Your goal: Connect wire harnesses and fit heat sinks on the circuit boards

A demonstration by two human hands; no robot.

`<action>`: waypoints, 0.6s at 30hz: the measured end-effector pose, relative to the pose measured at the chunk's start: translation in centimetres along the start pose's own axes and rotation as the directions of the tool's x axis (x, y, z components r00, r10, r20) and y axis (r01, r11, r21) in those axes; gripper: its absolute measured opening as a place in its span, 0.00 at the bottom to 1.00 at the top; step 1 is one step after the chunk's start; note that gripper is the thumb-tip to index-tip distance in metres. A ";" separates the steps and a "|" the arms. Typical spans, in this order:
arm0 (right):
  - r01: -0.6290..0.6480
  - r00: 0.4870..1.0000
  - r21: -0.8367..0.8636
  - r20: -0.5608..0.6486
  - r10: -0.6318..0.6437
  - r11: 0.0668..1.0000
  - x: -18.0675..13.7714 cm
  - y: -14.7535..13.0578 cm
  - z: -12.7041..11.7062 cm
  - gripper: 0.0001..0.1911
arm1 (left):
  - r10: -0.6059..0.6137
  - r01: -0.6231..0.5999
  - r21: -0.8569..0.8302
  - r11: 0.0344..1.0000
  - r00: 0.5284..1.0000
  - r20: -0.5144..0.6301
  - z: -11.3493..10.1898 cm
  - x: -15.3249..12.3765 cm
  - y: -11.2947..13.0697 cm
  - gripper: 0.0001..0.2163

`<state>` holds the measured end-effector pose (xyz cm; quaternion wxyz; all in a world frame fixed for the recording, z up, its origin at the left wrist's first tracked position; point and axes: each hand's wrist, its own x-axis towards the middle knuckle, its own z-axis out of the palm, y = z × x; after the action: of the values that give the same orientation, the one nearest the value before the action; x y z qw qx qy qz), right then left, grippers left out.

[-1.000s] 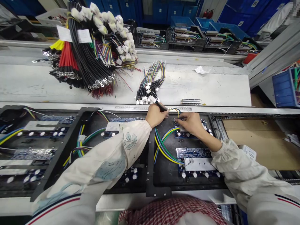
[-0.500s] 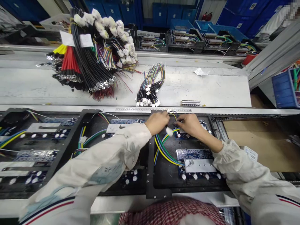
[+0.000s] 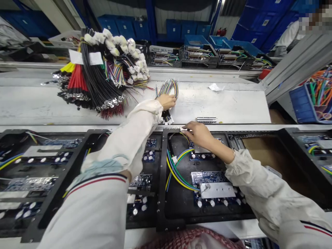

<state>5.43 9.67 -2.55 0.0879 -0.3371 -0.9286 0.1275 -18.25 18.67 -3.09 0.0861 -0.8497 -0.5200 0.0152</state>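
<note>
My left hand point(image 3: 167, 101) is on a small bundle of multicoloured wire harnesses point(image 3: 169, 86) with white plugs, lying on the white shelf. Its fingers are curled round some of the wires; how many is hidden. My right hand point(image 3: 199, 134) hovers at the top edge of a black tray point(image 3: 178, 211), thumb and forefinger slightly apart and nothing visible between them. Just below those fingertips, a thin harness loops down inside the tray to a white connector point(image 3: 174, 159). Thicker yellow, blue and green wires point(image 3: 173, 169) curve to a circuit board point(image 3: 209, 177) with a metal plate.
A large bundle of black, red and yellow cables point(image 3: 97, 81) lies on the shelf at left. A metal ruler point(image 3: 166, 128) runs along the shelf's front edge. More black trays with boards stand either side. Blue bins point(image 3: 308, 103) and a metal post point(image 3: 295, 58) are at right.
My left hand has moved up from the tray to the harness bundle on the shelf. The white connector now lies lower in the tray. My right hand has shifted slightly left, its fingers loosened.
</note>
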 end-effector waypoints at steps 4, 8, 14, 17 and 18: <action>0.050 0.997 0.060 -0.061 -0.046 0.997 -2.5 0.9 -2.9 0.15 | 0.236 -0.234 -0.047 0.971 0.970 0.058 2.0 3.0 -1.5 0.11; 0.097 0.992 0.108 -0.093 -0.087 0.989 -6.5 1.7 -6.1 0.14 | 0.388 -0.381 -0.110 0.918 0.921 0.045 1.8 3.4 -2.2 0.13; 0.037 0.987 0.156 -0.162 -0.012 0.987 -11.1 2.0 -7.4 0.12 | 0.341 -0.365 -0.149 0.919 0.926 -0.160 -0.4 1.6 -2.7 0.09; 0.026 0.981 0.162 -0.193 0.006 0.987 -12.9 2.5 -7.5 0.12 | 0.149 -0.258 -0.219 0.941 0.897 -0.416 -3.2 -0.2 -2.2 0.08; 0.019 0.979 0.165 -0.202 0.015 0.986 -13.7 2.7 -7.7 0.12 | 0.030 -0.209 -0.276 0.938 0.844 -0.536 -4.5 -1.3 -1.6 0.08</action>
<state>19.37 4.12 2.94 0.2100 -0.3388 -0.9013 0.1694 -19.75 17.64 1.51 0.0825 -0.8548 -0.4174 -0.2970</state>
